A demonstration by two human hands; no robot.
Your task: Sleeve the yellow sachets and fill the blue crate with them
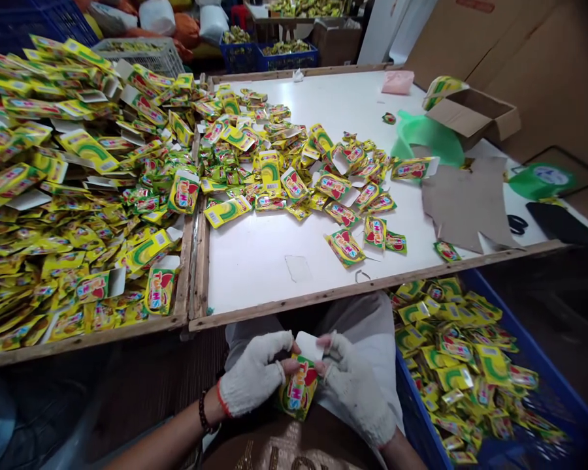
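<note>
Both my hands wear white knit gloves and meet over my lap below the table edge. My left hand (pixel 253 375) and my right hand (pixel 353 386) pinch a small yellow-green carton (pixel 298 390) with red print between them. Its white flap stands open at the top, between my fingertips. A heap of the same cartons and small sachets (pixel 294 171) lies spread on the white table (pixel 255 254) ahead. A far bigger pile (pixel 63 189) covers the table on the left.
A blue crate (pixel 529 356) with several closed cartons stands at my right. On the table's right lie grey card sheets (pixel 465 202), a green plastic bowl (pixel 428 136), a brown cardboard box (pixel 473 112), a green tape roll (pixel 541 181) and black scissors (pixel 518 224). Crates stand behind.
</note>
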